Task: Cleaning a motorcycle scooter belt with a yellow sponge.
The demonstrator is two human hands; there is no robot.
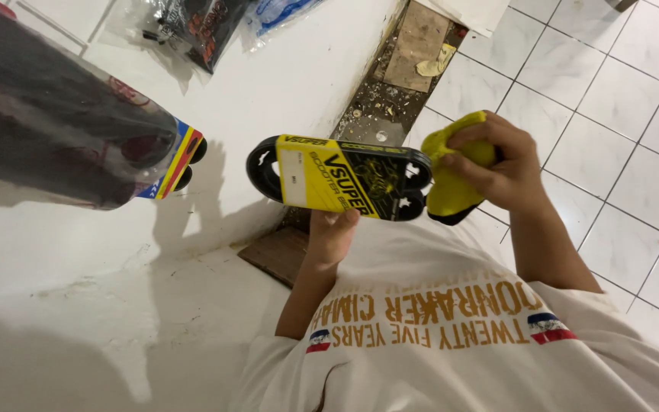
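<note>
- Up close, the left hand (331,233) grips the lower edge of a coiled black belt in a yellow and black card sleeve (345,177), fingers closed on it, holding it in the air above the edge of the white desk (116,252).
- Just right of it, the right hand (497,164) is clamped on a yellow cloth (445,191), which presses against the belt's right end (part of the cloth is hidden under the fingers).
- Far left on the desk lie more packed belts in clear plastic (62,130).
- White floor tiles (612,114) spread to the right.
</note>
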